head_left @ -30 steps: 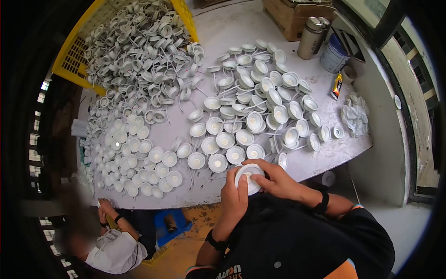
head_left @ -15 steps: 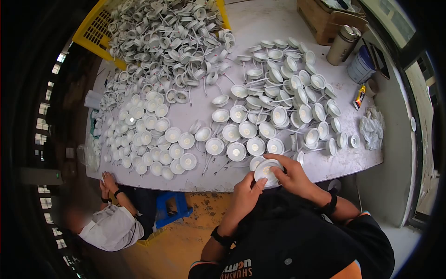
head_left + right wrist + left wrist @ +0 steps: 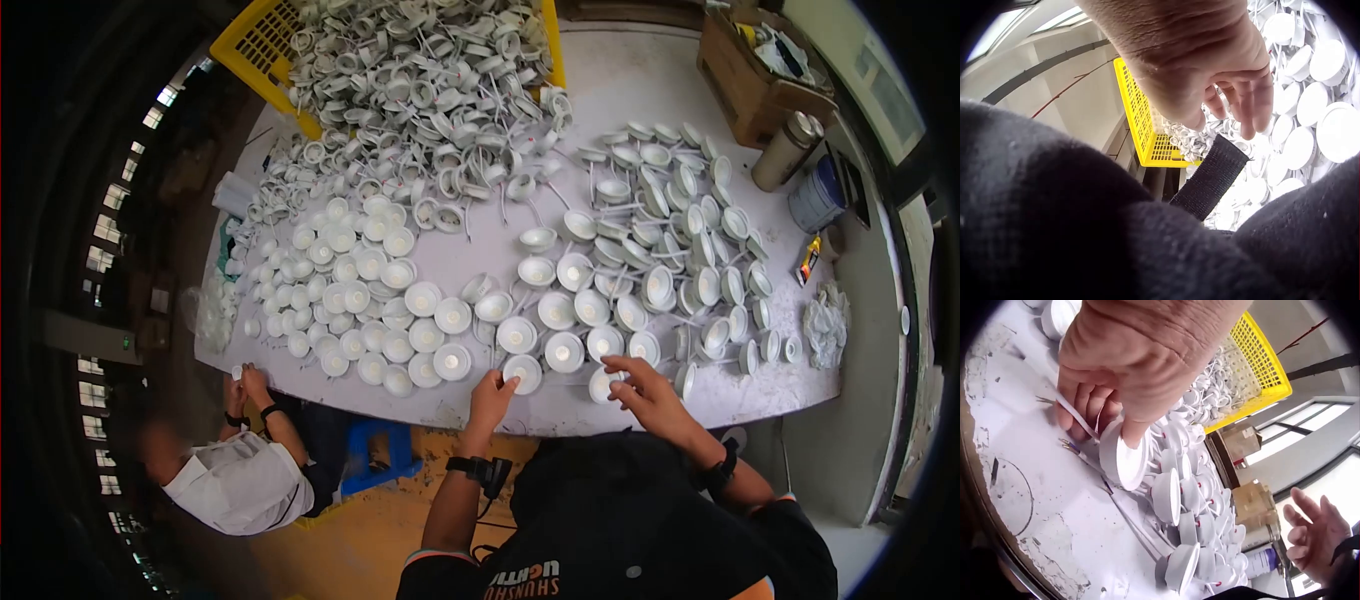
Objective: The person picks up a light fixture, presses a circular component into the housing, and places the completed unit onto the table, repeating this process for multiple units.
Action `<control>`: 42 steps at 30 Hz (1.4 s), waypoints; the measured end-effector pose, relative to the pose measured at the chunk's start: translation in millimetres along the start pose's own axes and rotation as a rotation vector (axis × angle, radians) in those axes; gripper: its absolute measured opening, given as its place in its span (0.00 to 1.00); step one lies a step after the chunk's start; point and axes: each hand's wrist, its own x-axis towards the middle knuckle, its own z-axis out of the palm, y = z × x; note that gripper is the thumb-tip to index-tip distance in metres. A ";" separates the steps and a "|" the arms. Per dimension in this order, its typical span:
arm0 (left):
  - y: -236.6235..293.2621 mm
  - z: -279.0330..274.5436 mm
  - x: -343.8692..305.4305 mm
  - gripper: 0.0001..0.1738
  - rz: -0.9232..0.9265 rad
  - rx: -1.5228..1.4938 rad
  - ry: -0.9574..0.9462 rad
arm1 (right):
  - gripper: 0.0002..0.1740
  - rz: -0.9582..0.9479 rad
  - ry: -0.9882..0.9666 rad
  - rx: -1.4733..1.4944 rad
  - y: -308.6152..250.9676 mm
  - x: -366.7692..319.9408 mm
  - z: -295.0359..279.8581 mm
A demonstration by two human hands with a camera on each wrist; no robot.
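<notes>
At the table's front edge my left hand (image 3: pixel 490 402) pinches the rim of a round white downlight (image 3: pixel 524 374). In the left wrist view the thumb lies over that downlight's (image 3: pixel 1124 459) face rim, with the fingers behind it beside a white cable. My right hand (image 3: pixel 650 398) is apart from it, to the right, its fingers loosely bent and holding nothing. Under those fingertips in the head view lies another downlight (image 3: pixel 602 387), partly covered. The right wrist view also shows the right hand (image 3: pixel 1210 81) with nothing in its grasp.
Rows of downlights (image 3: pixel 563 352) spread across the table (image 3: pixel 760 395), more at left. A yellow crate (image 3: pixel 240 50) spills white ring-shaped parts at the back. Steel flasks (image 3: pixel 785 150), a blue-and-white tub (image 3: pixel 815 195) and a cardboard box (image 3: pixel 745 85) stand right. Another person (image 3: pixel 250 470) sits left.
Earlier both hands held a downlight together before the body. Now the left hand has it left, at the table edge; the right hand has let go and moved right. The head view has shifted.
</notes>
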 end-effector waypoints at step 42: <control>215.0 -76.7 -11.4 0.10 0.607 -0.115 -0.085 | 0.23 -0.087 0.107 0.439 -62.4 32.2 17.0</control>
